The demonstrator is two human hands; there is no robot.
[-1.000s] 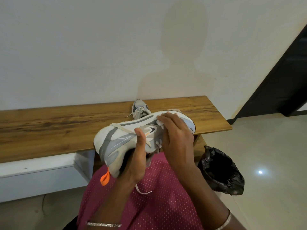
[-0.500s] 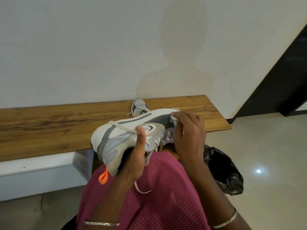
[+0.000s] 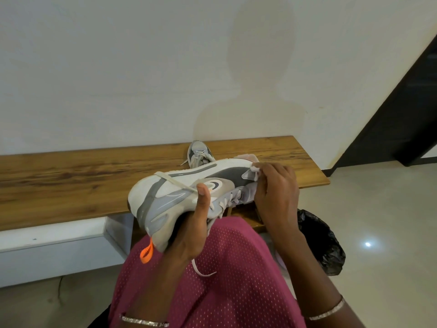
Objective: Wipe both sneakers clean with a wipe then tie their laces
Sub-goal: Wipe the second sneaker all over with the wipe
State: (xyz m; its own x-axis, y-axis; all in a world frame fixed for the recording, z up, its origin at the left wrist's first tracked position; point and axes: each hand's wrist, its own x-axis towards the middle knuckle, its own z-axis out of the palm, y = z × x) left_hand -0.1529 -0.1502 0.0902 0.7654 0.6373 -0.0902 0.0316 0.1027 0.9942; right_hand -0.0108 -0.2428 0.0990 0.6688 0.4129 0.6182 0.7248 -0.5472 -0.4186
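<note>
My left hand [image 3: 189, 230] grips a white and grey sneaker [image 3: 179, 185] from below, thumb pressed on its side, holding it on its side above my lap. An orange heel loop hangs at its lower left and a loose lace dangles beneath. My right hand [image 3: 276, 195] pinches a small white wipe [image 3: 256, 168] against the sneaker's toe end. The second sneaker [image 3: 198, 153], grey with loose laces, stands on the wooden bench [image 3: 71, 181] behind the first, mostly hidden by it.
The bench runs along a white wall, with a white base under its left part. A black plastic bag [image 3: 324, 242] sits on the tiled floor to the right. My lap is covered by pink mesh fabric [image 3: 212, 280]. A dark doorway is at far right.
My right hand has slid the wipe along the sneaker's side from the middle toward the toe end. The left hand keeps its hold, and the sneaker has shifted slightly left.
</note>
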